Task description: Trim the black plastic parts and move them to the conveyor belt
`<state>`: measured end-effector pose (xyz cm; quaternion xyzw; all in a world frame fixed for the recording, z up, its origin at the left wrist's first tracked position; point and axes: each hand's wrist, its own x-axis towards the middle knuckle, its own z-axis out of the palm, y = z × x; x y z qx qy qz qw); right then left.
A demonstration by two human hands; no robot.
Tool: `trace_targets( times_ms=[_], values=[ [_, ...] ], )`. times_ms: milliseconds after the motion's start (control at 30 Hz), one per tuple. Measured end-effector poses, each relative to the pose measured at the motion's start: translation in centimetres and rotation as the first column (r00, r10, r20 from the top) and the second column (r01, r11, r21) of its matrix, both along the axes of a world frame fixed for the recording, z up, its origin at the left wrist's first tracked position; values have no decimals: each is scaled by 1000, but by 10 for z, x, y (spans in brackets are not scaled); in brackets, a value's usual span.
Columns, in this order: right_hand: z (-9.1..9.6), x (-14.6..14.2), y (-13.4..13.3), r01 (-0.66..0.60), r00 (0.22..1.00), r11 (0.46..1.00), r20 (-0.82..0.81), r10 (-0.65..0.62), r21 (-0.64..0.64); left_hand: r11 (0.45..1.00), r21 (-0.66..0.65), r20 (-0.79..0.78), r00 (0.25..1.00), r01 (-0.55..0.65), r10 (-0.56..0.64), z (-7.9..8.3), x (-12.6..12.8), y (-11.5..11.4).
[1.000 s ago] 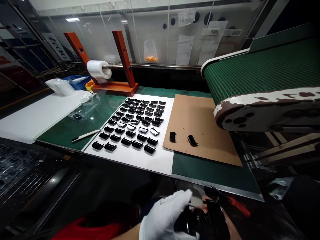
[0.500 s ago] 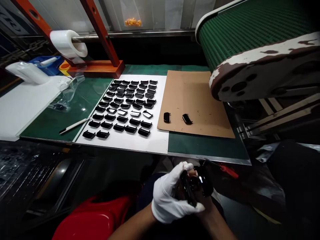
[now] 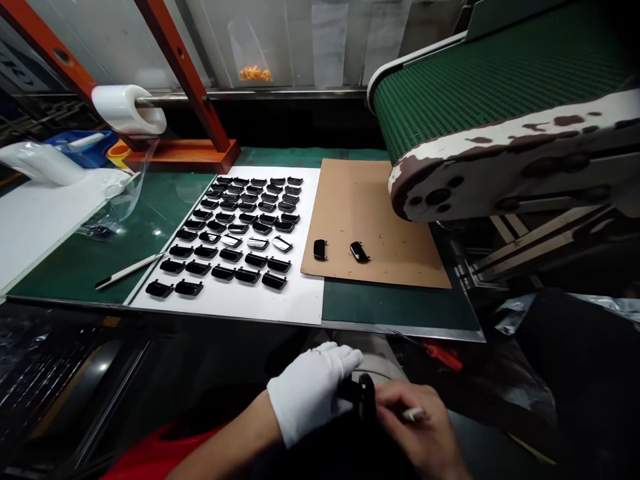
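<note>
And the right hand (image 3: 420,421) comes into clear view! Half a second ago it is mostly hidden behind dark, glossy parts; now it sits out to the right, bare, fingers curled around a small pale item (image 3: 414,415) whose exact shape I cannot make out. Its fingertips are right up at the edge of the black piece (image 3: 367,395), though shadow keeps me from calling firm contact. The left hand (image 3: 314,387), white-gloved, turns too: the wide grip seen earlier gives way to fingers folded over that same dark part, pinching it, back of the glove uppermost. All this is below the near edge of the tabletop (image 3: 400,307).

Up top, no change: the black pieces (image 3: 223,272) hold their rows on the white sheet (image 3: 300,305), and two more lie apart on the cardboard (image 3: 370,207), just as before.

Over to the containers! The blue bin (image 3: 103,150), far left, has a white item (image 3: 86,141) in it; the yellow container (image 3: 119,155) stands just beside, its contents unclear. A clear pouch (image 3: 245,47) behind the tabletop carries orange bits (image 3: 255,73) in its bottom, and clear film (image 3: 125,203) lies near the wooden stand (image 3: 175,155).
</note>
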<state>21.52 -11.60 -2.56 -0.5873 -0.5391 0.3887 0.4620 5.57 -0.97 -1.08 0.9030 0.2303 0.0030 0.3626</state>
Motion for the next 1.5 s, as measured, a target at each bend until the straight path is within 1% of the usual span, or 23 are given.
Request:
trace_targets(
  times_ms=[67, 133, 200, 267, 333, 367, 433, 500, 533, 600, 667, 700, 767, 800, 867, 933, 1067, 1167, 1200, 1267, 1367, 1433, 1500],
  values=[
    [0, 3, -8, 50, 997, 996, -60, -46, 80, 995, 99, -31, 1000, 8, -5, 3, 8, 9],
    [-2, 9, -16, 230, 957, 970, -199, -212, 72, 981, 191, 4, 999, -41, 41, 5, 25, 26],
    [-7, 20, -20, 423, 831, 903, -364, -420, -76, 962, 254, 58, 994, -106, 94, 4, 52, 48],
    [-11, 32, -19, 506, 668, 830, -502, -549, -235, 950, 280, 84, 990, -136, 117, 0, 88, 73],
    [-12, 41, -13, 527, 540, 794, -601, -589, -305, 948, 288, 85, 990, -136, 116, -8, 126, 95],
    [-12, 44, -10, 543, 495, 781, -632, -595, -310, 949, 287, 79, 991, -130, 112, -12, 144, 104],
    [-9, 48, -3, 564, 444, 764, -664, -601, -314, 956, 274, 63, 994, -108, 95, -19, 171, 116],
    [-5, 50, 2, 560, 422, 765, -685, -593, -317, 964, 250, 61, 995, -96, 83, -23, 182, 119],
    [-4, 51, 4, 554, 415, 769, -695, -588, -320, 967, 235, 72, 994, -99, 84, -22, 181, 118],
    [-2, 54, 7, 548, 403, 768, -699, -591, -332, 973, 199, 112, 989, -116, 95, -15, 166, 109],
    [-2, 56, 9, 539, 401, 767, -695, -597, -348, 984, 147, 165, 984, -99, 74, -3, 141, 96],
    [-2, 57, 10, 526, 405, 771, -692, -598, -359, 993, 108, 199, 979, -57, 35, 4, 126, 88],
    [-4, 56, 12, 481, 424, 788, -684, -593, -384, 996, -12, 318, 945, 89, -80, 14, 101, 72],
    [-6, 55, 13, 451, 438, 799, -681, -587, -398, 984, -46, 378, 915, 170, -141, 18, 92, 64],
    [-8, 49, 13, 385, 471, 821, -676, -567, -421, 954, -45, 464, 852, 296, -243, 20, 79, 52],
    [-10, 42, 13, 325, 505, 839, -670, -544, -436, 941, 3, 462, 834, 338, -301, 18, 74, 43],
    [-12, 32, 13, 247, 558, 854, -653, -512, -458, 965, 43, 349, 902, 258, -256, 11, 63, 37],
    [-8, 31, 13, 289, 573, 833, -612, -545, -472, 974, 164, 307, 930, 156, -200, 5, 50, 35],
    [-6, 32, 13, 309, 594, 832, -589, -548, -461, 969, 217, 300, 936, 120, -183, 3, 46, 34],
    [-2, 33, 14, 322, 673, 839, -517, -528, -438, 950, 302, 273, 948, 76, -162, -1, 41, 31],
    [4, 32, 17, 312, 798, 836, -352, -488, -452, 928, 371, 231, 963, 47, -141, -5, 40, 25],
    [5, 29, 19, 319, 838, 816, -259, -481, -482, 918, 397, 199, 974, 19, -106, -7, 41, 22],
    [4, 25, 20, 311, 859, 808, -217, -464, -500, 909, 416, 187, 978, 8, -94, -9, 40, 21]
  ],
)
